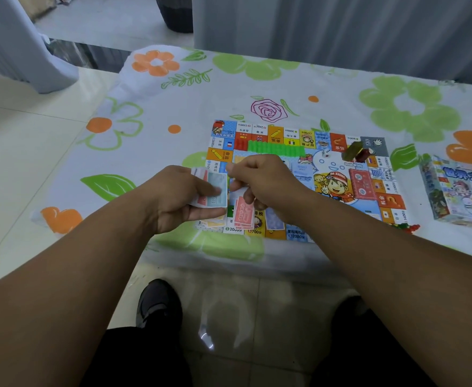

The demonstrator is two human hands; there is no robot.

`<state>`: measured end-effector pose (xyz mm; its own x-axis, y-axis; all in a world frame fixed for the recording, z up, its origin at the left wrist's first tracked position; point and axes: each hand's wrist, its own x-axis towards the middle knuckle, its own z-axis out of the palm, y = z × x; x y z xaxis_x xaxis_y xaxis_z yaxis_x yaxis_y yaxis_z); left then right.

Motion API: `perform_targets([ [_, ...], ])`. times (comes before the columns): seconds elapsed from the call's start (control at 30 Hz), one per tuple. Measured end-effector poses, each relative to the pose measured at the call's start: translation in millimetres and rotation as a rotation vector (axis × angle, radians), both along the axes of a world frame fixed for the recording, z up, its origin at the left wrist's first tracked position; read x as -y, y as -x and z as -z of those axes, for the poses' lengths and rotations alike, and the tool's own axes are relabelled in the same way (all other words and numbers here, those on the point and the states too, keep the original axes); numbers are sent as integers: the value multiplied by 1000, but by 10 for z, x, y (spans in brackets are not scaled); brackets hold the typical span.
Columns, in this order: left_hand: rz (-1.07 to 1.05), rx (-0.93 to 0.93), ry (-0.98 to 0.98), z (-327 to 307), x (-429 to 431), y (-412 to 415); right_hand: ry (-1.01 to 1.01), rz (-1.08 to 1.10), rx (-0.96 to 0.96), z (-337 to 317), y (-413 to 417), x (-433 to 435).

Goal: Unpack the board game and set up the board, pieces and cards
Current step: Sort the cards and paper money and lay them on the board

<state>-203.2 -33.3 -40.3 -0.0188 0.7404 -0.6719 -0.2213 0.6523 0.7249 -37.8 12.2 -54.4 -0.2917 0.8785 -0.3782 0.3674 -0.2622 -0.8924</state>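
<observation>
Left grip (179, 196) curls round a fanned stack of paper notes (215, 188) (blue one on top), thumb across them. Right grip (262, 180) is curled just beside it; whether it pinches a note, cannot tell. Both are over the near-left corner of the board (299, 135), above red notes (244, 216) lying there. The board lies by the front edge of the surface (173, 107), with open cloth to the left and beyond. Box (458, 188) well apart, right.
</observation>
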Motion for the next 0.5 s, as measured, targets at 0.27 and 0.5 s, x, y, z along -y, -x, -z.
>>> perform_targets([
  [0.27, 61, 49, -28, 2, -117, -382, -128, 98, -7, -154, -364, 21],
  [0.5, 92, -10, -16, 53, -178, -659, -73, 136, 152, -93, -886, -26],
])
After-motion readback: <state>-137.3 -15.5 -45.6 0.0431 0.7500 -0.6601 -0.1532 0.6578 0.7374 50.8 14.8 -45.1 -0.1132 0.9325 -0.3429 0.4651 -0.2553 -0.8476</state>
